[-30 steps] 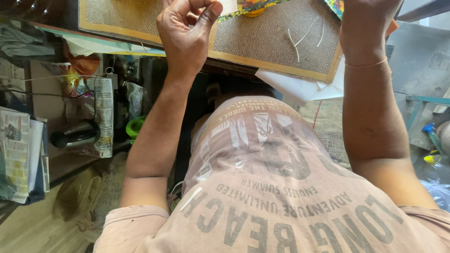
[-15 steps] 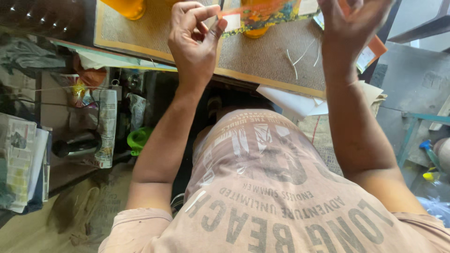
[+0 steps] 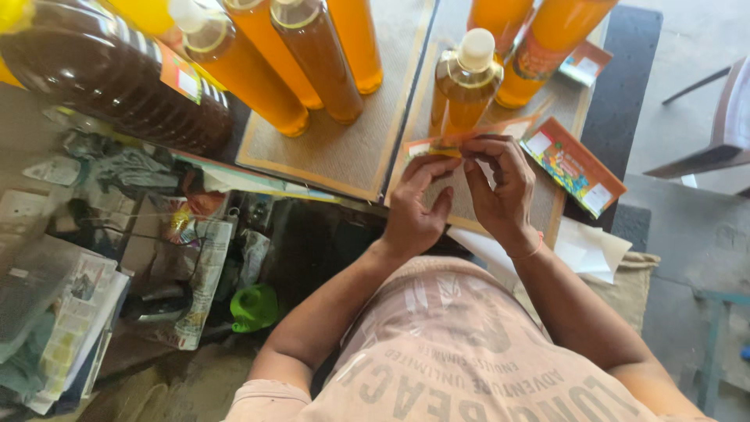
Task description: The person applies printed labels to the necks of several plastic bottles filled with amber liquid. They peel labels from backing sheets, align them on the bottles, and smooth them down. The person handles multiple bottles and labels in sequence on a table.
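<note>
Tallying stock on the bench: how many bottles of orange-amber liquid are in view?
7: four at top left behind the left board, one capped bottle above the hands, two at top right. The frame crops most; more may be hidden.

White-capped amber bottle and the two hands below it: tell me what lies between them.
In the head view, a long orange paper label strip, pinched by the left hand and right hand, crosses before the white-capped amber bottle.

A low surface (image 3: 344, 160) topped with woven mats edged in pale wood fills the upper middle. Right of it lies a grey concrete floor (image 3: 687, 234) in daylight, with a dark mat (image 3: 625, 86) and the legs of a chair (image 3: 723, 117) at the edge. On the left, a dim shelf (image 3: 94, 258) holds newspapers (image 3: 70, 328), rags and a green cap (image 3: 254, 306).
</note>
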